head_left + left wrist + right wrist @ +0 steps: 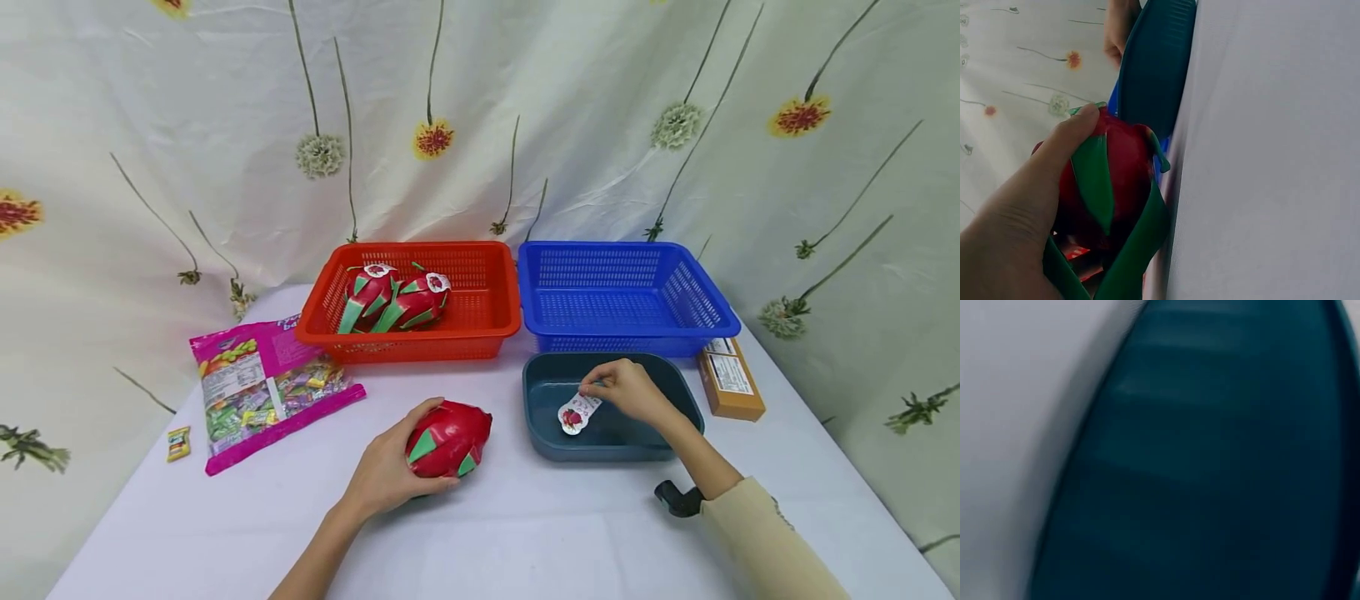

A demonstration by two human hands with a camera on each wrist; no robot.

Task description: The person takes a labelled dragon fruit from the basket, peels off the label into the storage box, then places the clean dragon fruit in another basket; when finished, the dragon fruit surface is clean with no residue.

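Note:
My left hand [395,467] grips a red toy dragon fruit [454,433] with green leaves, low over the white table. In the left wrist view the thumb lies along one side of the dragon fruit [1124,156], and its long green leaves hang toward the palm. Over the dark teal tray [543,450], my right hand [630,388] pinches a white sticker [576,414] printed with a dragon fruit between thumb and fingertips. The right wrist view is filled by the tray's outer wall [1210,456], which hides the hand there.
Behind stand a red basket [408,348] with two stickered dragon fruits [423,302] and a blue basket [600,342]. A pink candy bag [262,383] and one wrapped candy [178,443] lie left. An orange-brown box [731,383] sits right of the tray.

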